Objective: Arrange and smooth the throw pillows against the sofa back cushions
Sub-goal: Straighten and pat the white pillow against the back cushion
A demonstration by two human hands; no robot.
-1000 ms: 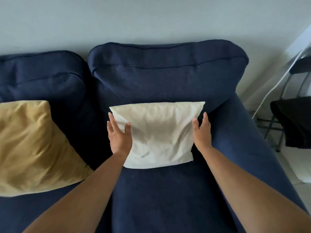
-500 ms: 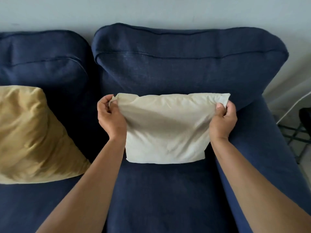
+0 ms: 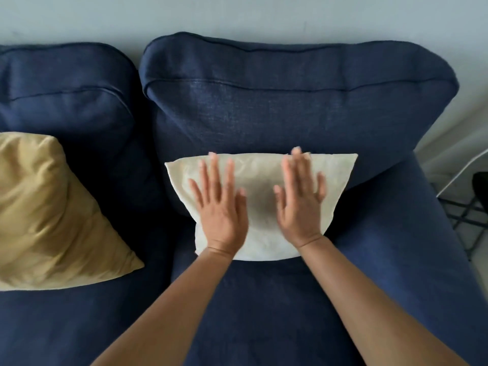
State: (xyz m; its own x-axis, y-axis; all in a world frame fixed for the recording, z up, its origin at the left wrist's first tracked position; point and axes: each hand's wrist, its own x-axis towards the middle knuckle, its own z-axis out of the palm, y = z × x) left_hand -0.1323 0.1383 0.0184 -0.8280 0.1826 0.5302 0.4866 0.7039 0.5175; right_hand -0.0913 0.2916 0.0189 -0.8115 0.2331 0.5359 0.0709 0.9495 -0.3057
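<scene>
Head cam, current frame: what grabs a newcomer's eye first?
Both hands spread flat on the cream pillow, left hand and right hand side by side, pressing it against the navy back cushion. Next, the mustard pillow at far left, leaning on the neighbouring cushion.

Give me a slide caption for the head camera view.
Both hands, left and right, spread flat on a cream pillow against the navy back cushion.

A dark blue sofa [image 3: 277, 313] carries two pillows: a cream pillow [image 3: 258, 207] leaning against the right back cushion [image 3: 290, 101], and a yellow pillow [image 3: 47, 215] (partly cut off) against the left back cushion [image 3: 66, 96].
</scene>
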